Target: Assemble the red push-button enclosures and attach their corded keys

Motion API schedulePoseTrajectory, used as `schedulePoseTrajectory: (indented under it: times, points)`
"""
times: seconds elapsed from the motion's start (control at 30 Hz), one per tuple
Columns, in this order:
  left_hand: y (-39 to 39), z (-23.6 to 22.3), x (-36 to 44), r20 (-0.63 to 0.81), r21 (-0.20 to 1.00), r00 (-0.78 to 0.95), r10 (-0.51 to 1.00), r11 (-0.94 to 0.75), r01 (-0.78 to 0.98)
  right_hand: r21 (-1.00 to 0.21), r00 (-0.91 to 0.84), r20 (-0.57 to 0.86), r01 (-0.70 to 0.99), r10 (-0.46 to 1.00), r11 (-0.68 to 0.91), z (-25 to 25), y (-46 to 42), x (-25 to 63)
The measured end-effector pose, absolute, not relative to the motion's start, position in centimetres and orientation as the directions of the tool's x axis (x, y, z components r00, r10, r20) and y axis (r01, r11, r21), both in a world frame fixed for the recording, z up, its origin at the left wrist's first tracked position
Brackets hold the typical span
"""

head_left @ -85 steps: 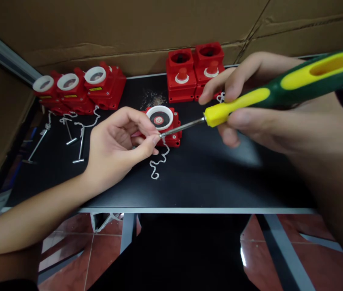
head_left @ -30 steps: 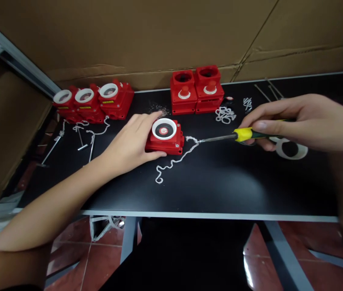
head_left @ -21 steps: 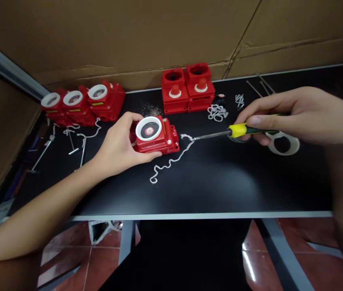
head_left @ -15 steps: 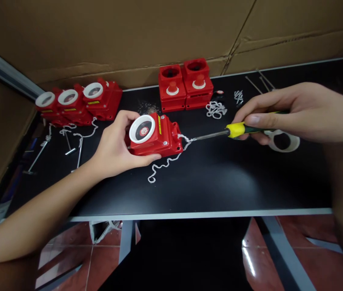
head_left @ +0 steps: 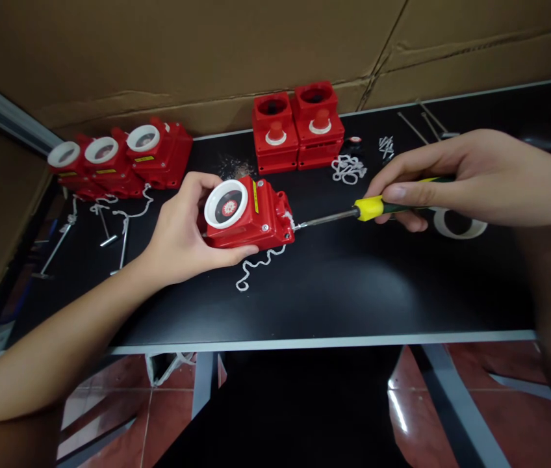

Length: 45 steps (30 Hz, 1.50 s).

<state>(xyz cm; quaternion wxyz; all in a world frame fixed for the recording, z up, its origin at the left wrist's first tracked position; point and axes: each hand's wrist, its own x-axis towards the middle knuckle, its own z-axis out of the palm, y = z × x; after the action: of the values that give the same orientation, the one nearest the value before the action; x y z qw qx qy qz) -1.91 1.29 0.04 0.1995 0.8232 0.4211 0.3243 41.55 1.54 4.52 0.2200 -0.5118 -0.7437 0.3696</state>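
My left hand (head_left: 185, 237) is closed around the back end of a red box-shaped housing (head_left: 268, 211) on the black table. A white ring (head_left: 242, 207) surrounds a dark round window on its top. In my right hand (head_left: 431, 182) is a screwdriver (head_left: 370, 208) with a yellow and dark green handle. The screwdriver's tip, with a small screw-like piece at it, meets the right end of the housing beside a bracket. White cord (head_left: 256, 264) trails from that end onto the table; part of it is hidden behind the housing.
Three similar red housings (head_left: 171, 153) with cords and small metal T-shaped hammers (head_left: 56, 250) sit at left. Two more housings (head_left: 275, 156) stand at the back, beside coiled white cord (head_left: 348, 170) and screws (head_left: 386, 148). A roll of tape (head_left: 461, 231) lies under my right hand.
My right hand has moved left slightly, and the screwdriver tip has gone from the cord just off the housing to the housing's right end. My left hand keeps its hold.
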Motion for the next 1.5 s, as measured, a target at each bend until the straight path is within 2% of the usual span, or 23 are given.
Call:
schedulePoseTrajectory:
  times: [0.17, 0.43, 0.63, 0.77, 1.1, 1.3, 1.5]
  points:
    - [1.5, 0.3, -2.0, 0.356, 0.584, 0.442, 0.823, -0.565, 0.583, -0.739, -0.431, -0.156, 0.648, 0.889, 0.184, 6.1, 2.5, 40.7]
    - [0.9, 0.8, -1.4, 0.326, 0.590, 0.423, 0.845, -0.532, 0.608, -0.719, -0.405, -0.208, 0.680, 0.890, 0.141, 6.2, 2.0, 40.3]
    - [0.7, 0.7, -1.3, 0.344, 0.561, 0.392, 0.853, -0.522, 0.642, -0.715, -0.414, -0.058, 0.653, 0.909, 0.251, 5.5, 1.8, 40.6]
    - [0.7, 0.6, -1.3, 0.339, 0.558, 0.381, 0.860, -0.510, 0.655, -0.755, -0.422, -0.018, 0.600, 0.907, 0.264, 5.8, 1.5, 40.2]
    - [1.1, 0.4, -1.3, 0.352, 0.560, 0.419, 0.837, -0.547, 0.622, -0.813, -0.421, -0.065, 0.548, 0.905, 0.197, 6.2, 1.0, 39.2]
    - [1.2, 0.5, -1.3, 0.340, 0.539, 0.438, 0.832, -0.554, 0.635, -0.801, -0.449, -0.105, 0.567, 0.887, 0.193, 6.0, 0.7, 38.7]
    - [1.0, 0.5, -1.4, 0.374, 0.521, 0.436, 0.819, -0.574, 0.631, -0.802, -0.444, -0.051, 0.553, 0.895, 0.228, 5.6, 0.9, 39.0]
